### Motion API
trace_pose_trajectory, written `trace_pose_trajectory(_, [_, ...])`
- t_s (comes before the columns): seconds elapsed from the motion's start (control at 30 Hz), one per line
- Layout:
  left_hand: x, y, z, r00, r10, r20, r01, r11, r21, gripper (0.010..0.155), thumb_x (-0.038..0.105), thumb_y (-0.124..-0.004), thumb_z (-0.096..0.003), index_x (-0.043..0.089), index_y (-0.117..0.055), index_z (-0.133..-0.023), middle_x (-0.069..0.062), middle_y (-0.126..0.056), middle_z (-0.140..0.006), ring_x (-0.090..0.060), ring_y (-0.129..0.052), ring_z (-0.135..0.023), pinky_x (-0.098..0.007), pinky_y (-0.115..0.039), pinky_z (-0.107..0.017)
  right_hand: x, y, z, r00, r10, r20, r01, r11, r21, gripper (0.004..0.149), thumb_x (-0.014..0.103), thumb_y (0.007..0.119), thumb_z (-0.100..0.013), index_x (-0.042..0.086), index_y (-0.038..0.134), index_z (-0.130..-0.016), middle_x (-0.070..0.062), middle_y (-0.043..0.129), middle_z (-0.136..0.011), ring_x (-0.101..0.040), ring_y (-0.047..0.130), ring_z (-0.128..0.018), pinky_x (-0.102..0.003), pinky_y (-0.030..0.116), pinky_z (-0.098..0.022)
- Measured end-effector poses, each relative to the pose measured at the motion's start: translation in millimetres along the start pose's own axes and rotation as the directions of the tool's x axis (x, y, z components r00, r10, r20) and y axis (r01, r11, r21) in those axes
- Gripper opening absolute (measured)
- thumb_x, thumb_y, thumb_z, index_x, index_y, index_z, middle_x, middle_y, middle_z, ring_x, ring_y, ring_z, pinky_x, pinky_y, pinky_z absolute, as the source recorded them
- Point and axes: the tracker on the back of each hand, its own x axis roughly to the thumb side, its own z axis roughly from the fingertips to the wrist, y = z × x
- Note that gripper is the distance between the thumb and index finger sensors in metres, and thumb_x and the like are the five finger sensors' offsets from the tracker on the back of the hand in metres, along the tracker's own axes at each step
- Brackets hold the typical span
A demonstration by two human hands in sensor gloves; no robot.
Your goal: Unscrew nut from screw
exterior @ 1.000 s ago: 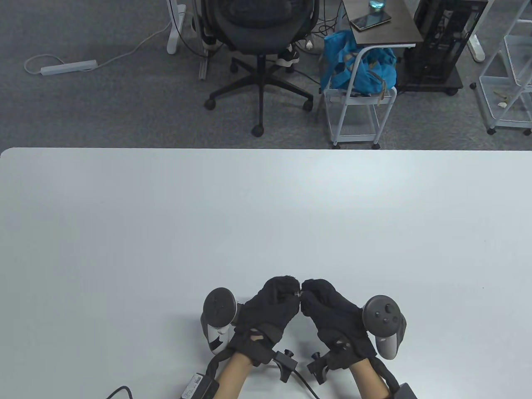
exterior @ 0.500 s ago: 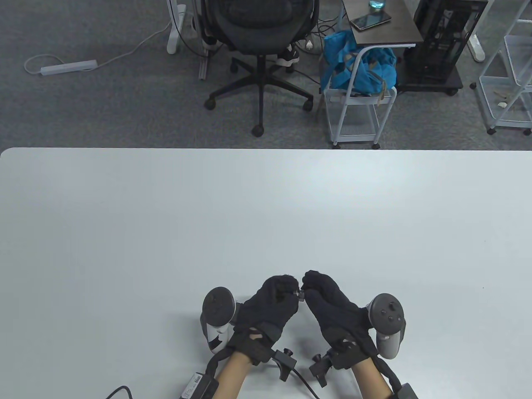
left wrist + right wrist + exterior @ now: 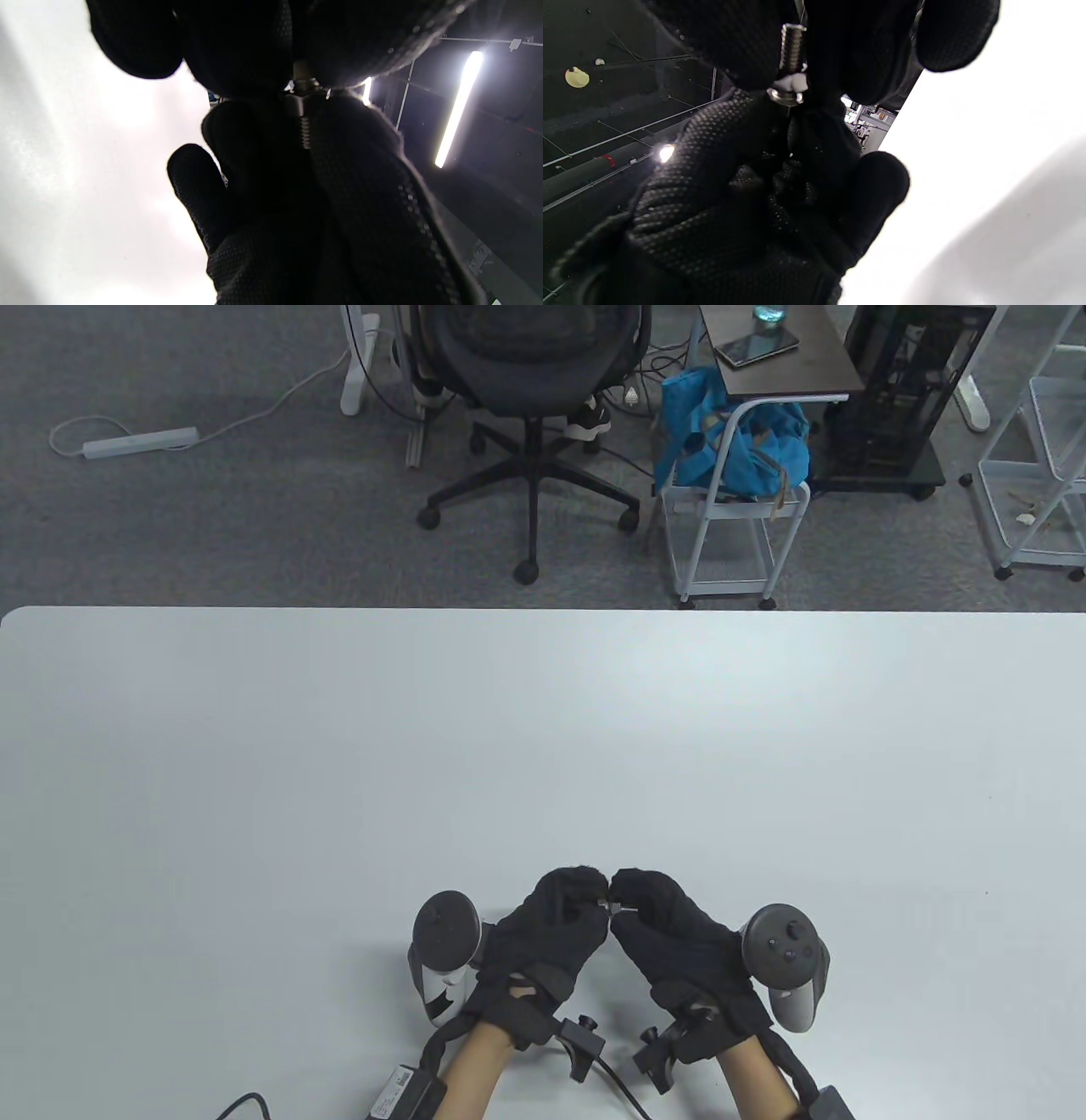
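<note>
A small metal screw with a hex nut [image 3: 297, 103] on it is held between both hands, a little above the white table [image 3: 543, 746] near its front edge. My left hand [image 3: 596, 901] pinches the screw's head end. My right hand [image 3: 622, 899] pinches the nut and the threaded shaft [image 3: 791, 46], which runs in between its fingers. In the table view only a glint of metal [image 3: 607, 906] shows where the fingertips meet. The screw's head is mostly hidden by the gloves.
A black box with a cable [image 3: 399, 1090] lies at the table's front edge by my left forearm. Beyond the far edge stand an office chair [image 3: 530, 398] and a white cart with a blue bag [image 3: 730, 449].
My right hand rolled away from the left hand, showing more of the screw, then closed in again on it. My left hand has stayed still.
</note>
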Motion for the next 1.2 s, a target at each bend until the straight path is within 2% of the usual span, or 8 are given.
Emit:
trace_pose_trajectory(0.13, [0, 0, 0, 1.0, 0.0, 0.003, 0.0, 1.0, 0.002, 0.049, 0.036, -0.086, -0.0483, 0.024, -0.075, -0.094, -0.015, -0.087, -0.086, -0.024, -0.095, -0.056, -0.057, -0.079, -0.055, -4, -1, 1, 0.993, -0.115, -0.017, 0.114, 0.993, -0.036, 0.057, 0.041, 0.078, -0.054, 0.017, 0.066, -0.104, -0.021, 0.071, -0.099, -0.045, 0.077, -0.083, -0.067, 0.064, -0.062])
trace_pose_trajectory(0.23, [0, 0, 0, 1.0, -0.011, 0.007, 0.011, 1.0, 0.0, 0.048, 0.036, -0.086, -0.0481, 0.024, -0.075, -0.094, -0.015, -0.087, -0.086, -0.024, -0.096, -0.056, -0.057, -0.079, -0.055, -9, -2, 3, 0.996, -0.045, -0.078, 0.04, 0.997, -0.069, 0.066, 0.052, 0.07, -0.056, 0.009, 0.064, -0.105, -0.025, 0.073, -0.097, -0.05, 0.079, -0.079, -0.069, 0.064, -0.059])
trace_pose_trajectory(0.37, [0, -1, 0, 1.0, -0.015, 0.014, 0.015, 1.0, -0.004, 0.048, 0.036, -0.087, -0.048, 0.024, -0.075, -0.094, -0.015, -0.087, -0.087, -0.024, -0.096, -0.056, -0.057, -0.079, -0.055, -11, 2, 1, 0.994, -0.002, -0.106, -0.001, 1.0, -0.027, 0.059, 0.05, 0.07, -0.056, 0.005, 0.077, -0.093, -0.016, 0.094, -0.071, -0.04, 0.096, -0.055, -0.064, 0.075, -0.051])
trace_pose_trajectory(0.5, [-1, 0, -1, 1.0, -0.019, 0.008, 0.019, 1.0, -0.003, 0.048, 0.035, -0.086, -0.0482, 0.024, -0.075, -0.094, -0.015, -0.086, -0.087, -0.024, -0.096, -0.056, -0.057, -0.079, -0.055, -4, 5, 1, 0.997, 0.051, -0.052, -0.054, 0.997, -0.056, 0.054, 0.041, 0.073, -0.055, 0.004, 0.072, -0.094, -0.01, 0.093, -0.068, -0.034, 0.095, -0.052, -0.061, 0.077, -0.052])
trace_pose_trajectory(0.8, [-2, 1, 0, 1.0, 0.015, 0.001, -0.015, 1.0, 0.012, 0.048, 0.036, -0.086, -0.0482, 0.024, -0.076, -0.094, -0.015, -0.087, -0.087, -0.024, -0.096, -0.055, -0.057, -0.079, -0.055, 2, 3, 1, 0.999, 0.031, 0.018, -0.031, 0.999, -0.009, 0.05, 0.031, 0.08, -0.054, 0.022, 0.068, -0.101, -0.015, 0.074, -0.096, -0.04, 0.08, -0.081, -0.065, 0.067, -0.063])
trace_pose_trajectory(0.97, [-2, 0, 0, 1.0, 0.008, 0.007, -0.008, 1.0, 0.011, 0.048, 0.036, -0.086, -0.0481, 0.024, -0.076, -0.094, -0.015, -0.087, -0.087, -0.024, -0.096, -0.055, -0.057, -0.079, -0.055, -5, 3, 2, 0.997, -0.071, -0.024, 0.07, 0.997, -0.044, 0.061, 0.046, 0.073, -0.056, 0.013, 0.061, -0.107, -0.022, 0.068, -0.1, -0.047, 0.073, -0.084, -0.068, 0.061, -0.062])
trace_pose_trajectory(1.07, [-2, 0, 0, 1.0, 0.0, 0.016, 0.0, 1.0, 0.005, 0.048, 0.036, -0.086, -0.0481, 0.024, -0.076, -0.094, -0.015, -0.087, -0.087, -0.023, -0.096, -0.055, -0.057, -0.079, -0.055, -10, 2, 3, 0.995, -0.018, -0.102, 0.014, 0.999, -0.039, 0.066, 0.053, 0.069, -0.056, 0.007, 0.066, -0.103, -0.024, 0.078, -0.092, -0.049, 0.082, -0.075, -0.069, 0.065, -0.058])
trace_pose_trajectory(1.2, [-2, 0, 0, 1.0, -0.005, 0.022, 0.005, 1.0, 0.002, 0.048, 0.036, -0.086, -0.0481, 0.025, -0.076, -0.094, -0.015, -0.087, -0.087, -0.023, -0.096, -0.055, -0.057, -0.079, -0.055, -8, 6, 2, 0.995, -0.012, -0.1, 0.01, 1.0, -0.021, 0.057, 0.047, 0.07, -0.056, 0.003, 0.074, -0.093, -0.016, 0.092, -0.072, -0.04, 0.093, -0.057, -0.065, 0.073, -0.053])
